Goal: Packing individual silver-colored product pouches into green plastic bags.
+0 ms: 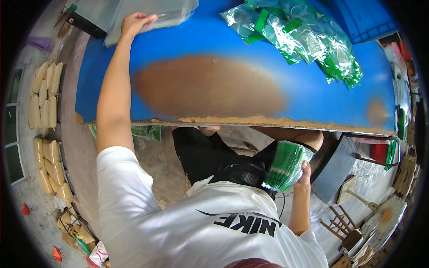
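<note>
At the table's far left, my left hand [137, 24] reaches out over a stack of large clear plastic bags [172, 11]. Its fingers are drawn together in a pinch at the plastic; how much they grip is hard to see. Down by my lap, my right hand [304, 175] is closed around a thick bundle of green-and-clear plastic packets [284, 165], which fans out over my thigh. A loose heap of similar shiny packets with green strips [297, 31] lies at the far right of the blue table [174, 44].
A blue plastic crate [364, 20] sits at the far right corner. The table's front edge is worn and chipped. Filled tan sacks [46, 96] are stacked on the left. To my right are a grey bench [333, 167], a wooden stool [342, 225] and a standing fan [385, 216].
</note>
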Available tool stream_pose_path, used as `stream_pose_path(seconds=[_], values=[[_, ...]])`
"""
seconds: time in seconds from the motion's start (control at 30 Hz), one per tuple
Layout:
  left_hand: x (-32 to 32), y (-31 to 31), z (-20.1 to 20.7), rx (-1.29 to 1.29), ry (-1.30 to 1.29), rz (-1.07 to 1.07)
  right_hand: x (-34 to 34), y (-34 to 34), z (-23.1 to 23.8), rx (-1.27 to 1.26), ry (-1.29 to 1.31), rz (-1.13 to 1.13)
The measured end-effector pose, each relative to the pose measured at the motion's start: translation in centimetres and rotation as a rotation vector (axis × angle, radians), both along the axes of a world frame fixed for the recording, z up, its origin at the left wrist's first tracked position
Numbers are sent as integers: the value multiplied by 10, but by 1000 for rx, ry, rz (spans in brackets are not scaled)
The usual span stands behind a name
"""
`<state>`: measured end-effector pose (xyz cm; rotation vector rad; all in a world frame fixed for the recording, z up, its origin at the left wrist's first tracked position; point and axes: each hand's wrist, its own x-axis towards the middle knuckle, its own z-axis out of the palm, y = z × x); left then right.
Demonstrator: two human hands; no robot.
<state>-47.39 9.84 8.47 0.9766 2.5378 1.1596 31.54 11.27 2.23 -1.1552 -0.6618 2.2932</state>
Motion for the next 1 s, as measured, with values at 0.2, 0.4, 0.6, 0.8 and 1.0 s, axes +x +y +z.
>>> stream_pose_path(seconds=[0.2,0.4,0.6,0.8,1.0], values=[[-6,1,-6,57,7,-4,4,-7,3,12,19,-8],[-12,14,-4,-106,191,142,23,-17,0,41,11,-50],[22,24,37,-245,797,287,12,-22,18,105,12,-50],[75,44,159,-7,1224,-30,-35,-20,39,209,110,25],[178,17,227,119,1226,-352,-78,-15,43,195,251,230]])
